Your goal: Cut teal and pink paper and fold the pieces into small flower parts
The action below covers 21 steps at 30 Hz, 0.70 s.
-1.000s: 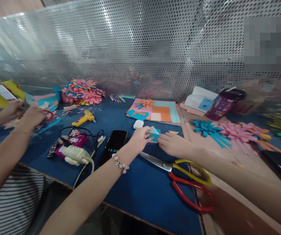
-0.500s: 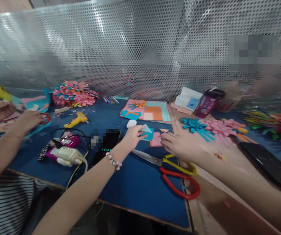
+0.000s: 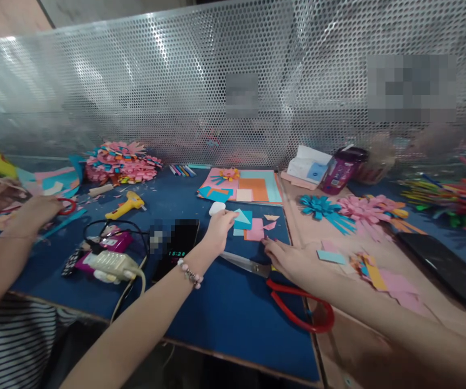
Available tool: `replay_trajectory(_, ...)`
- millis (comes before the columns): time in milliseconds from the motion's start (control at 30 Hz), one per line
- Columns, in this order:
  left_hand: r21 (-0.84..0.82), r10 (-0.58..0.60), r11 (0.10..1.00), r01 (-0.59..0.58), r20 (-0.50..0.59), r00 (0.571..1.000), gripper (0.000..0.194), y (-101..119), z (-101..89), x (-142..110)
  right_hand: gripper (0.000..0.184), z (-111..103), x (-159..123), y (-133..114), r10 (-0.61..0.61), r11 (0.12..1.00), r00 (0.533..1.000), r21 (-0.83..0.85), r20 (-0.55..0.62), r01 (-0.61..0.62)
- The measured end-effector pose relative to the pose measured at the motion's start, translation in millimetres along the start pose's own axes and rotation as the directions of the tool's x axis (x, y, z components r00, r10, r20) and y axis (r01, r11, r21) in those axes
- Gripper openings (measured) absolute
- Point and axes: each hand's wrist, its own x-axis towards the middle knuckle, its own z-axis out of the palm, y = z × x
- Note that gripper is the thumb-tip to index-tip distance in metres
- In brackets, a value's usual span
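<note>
Blue surface (image 3: 217, 313) underneath, the left hand (image 3: 218, 228) pinches a paper triangle (image 3: 244, 217); the right hand (image 3: 285, 258), loosely open, is beside pink paper (image 3: 254, 229). Light pressure should avoid creases.

Shiny metal screen (image 3: 155, 102), matt paper squares (image 3: 254, 230), metal scissor blades (image 3: 243, 263), apparently plastic glue gun (image 3: 125, 206)

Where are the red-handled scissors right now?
Head view, below and right of centre: the red-handled scissors lie mostly on the blue tabletop, partly hidden by the right hand, pointing toward the left hand's wrist.
</note>
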Motion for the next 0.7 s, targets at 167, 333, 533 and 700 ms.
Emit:
replay_trajectory(167, 0.021, 0.004, 1.000, -0.005, 0.019, 1.000, 0.019, 1.4, -0.4, -1.1, 0.016, -6.3, 26.5, -8.4, -0.015, 0.999, 0.999, 0.040, 0.044, 0.014)
replay_trajectory(333, 0.082, 0.041, 0.996, -0.041, -0.006, 0.999, 0.020, 6.2, 0.6, -4.2, 0.018, -17.1, 24.3, 13.8, -0.023, 0.993, 1.000, 0.118, 0.009, 0.022)
replay_trajectory(533, 0.167, 0.018, 0.985, -0.041, 0.138, 0.990, 0.019, 12.7, 8.2, -13.9, 0.021, -30.2, -14.4, 70.0, 0.142, 0.981, 0.987, 0.122, 0.070, -0.149)
replay_trajectory(700, 0.178, -0.045, 0.984, -0.005, 0.276, 0.960, 0.022, 16.2, 13.0, -20.1, 0.023, -34.3, -36.9, 90.3, 0.260, 0.950, 0.951, 0.130, 0.165, -0.282)
